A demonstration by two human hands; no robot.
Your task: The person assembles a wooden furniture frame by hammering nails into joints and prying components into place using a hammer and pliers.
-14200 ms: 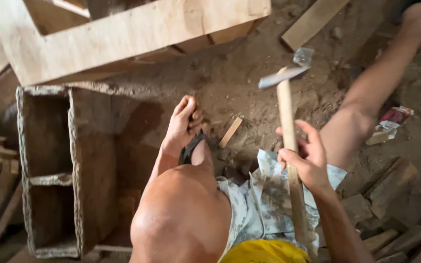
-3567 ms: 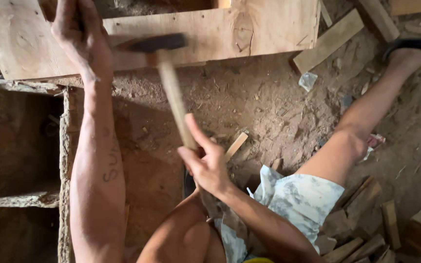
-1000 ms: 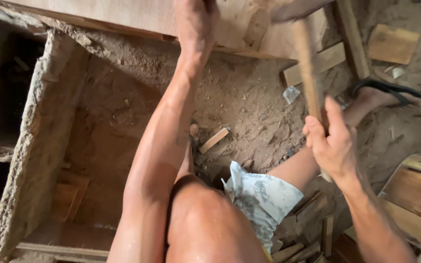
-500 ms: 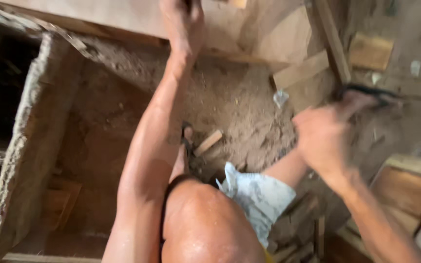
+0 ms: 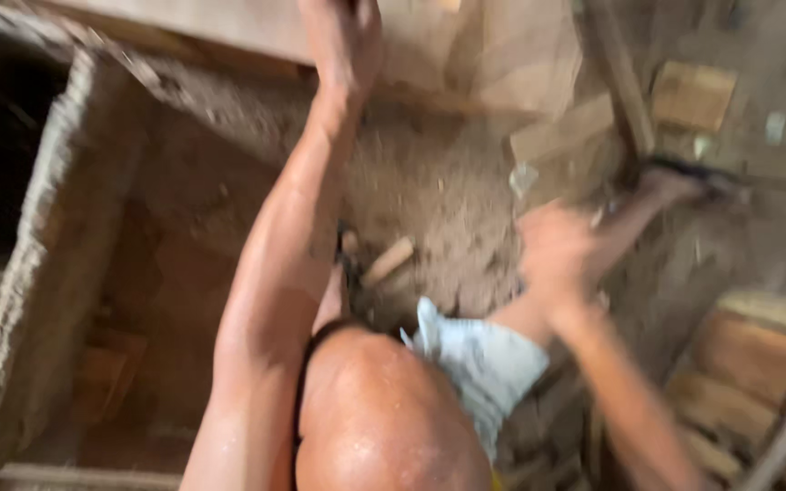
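Left hand [image 5: 343, 41] was pressed on the pale wooden board [image 5: 229, 23] at the frame's top, finger state not discernible. Right hand [image 5: 561, 255] was motion-blurred above the dirt floor [image 5: 448, 191]; grip unclear. Wood offcut [image 5: 388, 261] lay by the knee.

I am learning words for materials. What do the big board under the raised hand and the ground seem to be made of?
The board looks like bare, unpainted wood: pale tan, flat, with a straight edge. The left hand rests on it. The ground looks like dry, loose earth: brown and grainy, with small wood scraps on it. The blur leaves finer detail open.
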